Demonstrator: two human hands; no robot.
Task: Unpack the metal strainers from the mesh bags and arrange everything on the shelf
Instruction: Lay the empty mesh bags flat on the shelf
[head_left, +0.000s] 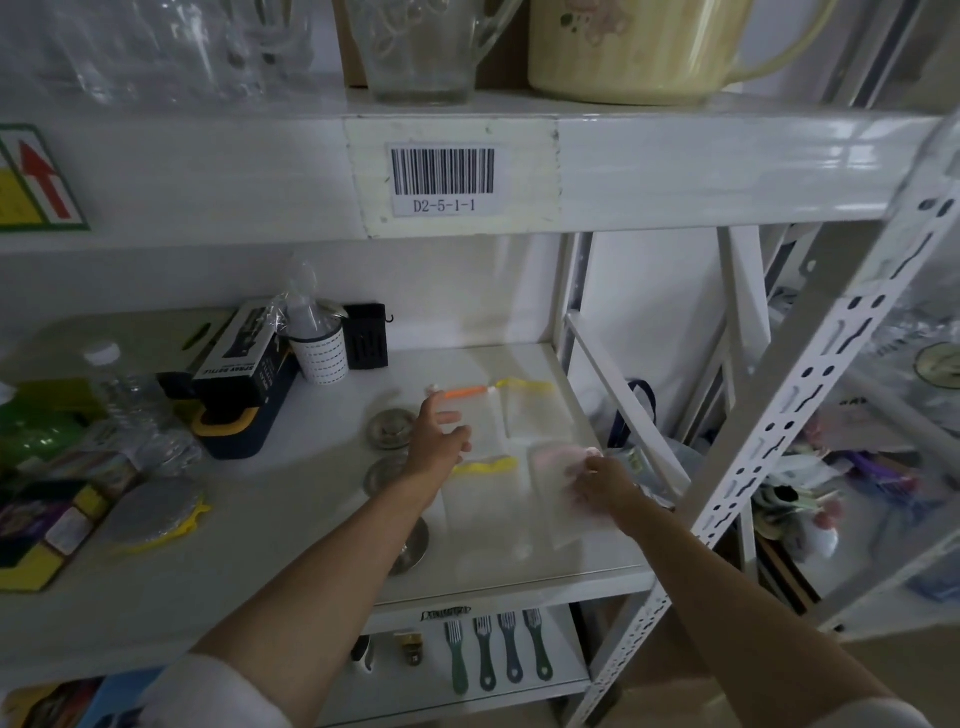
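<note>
Three bare metal strainers lie in a row on the white shelf (322, 519): one (388, 427) at the back, one (383, 475) in the middle, and one (414, 548) at the front, partly under my left forearm. My left hand (439, 440) hovers just right of them, fingers apart and holding nothing. Flat empty mesh bags lie to the right: an orange-trimmed one (475, 421), a yellow-trimmed one (537, 415) and another yellow-trimmed one (488, 493). My right hand (605, 486) grips a pink-trimmed mesh bag (558, 512) near the shelf's right edge. A strainer in a yellow-trimmed bag (153, 512) lies at the left.
The shelf's left side holds a black spray-bottle box (244, 364), a wrapped white cup (319, 358), a black holder (366, 338), a water bottle (117, 387) and coloured packets. A white upright post (810, 400) stands close to my right arm. Combs (493, 649) lie on the shelf below.
</note>
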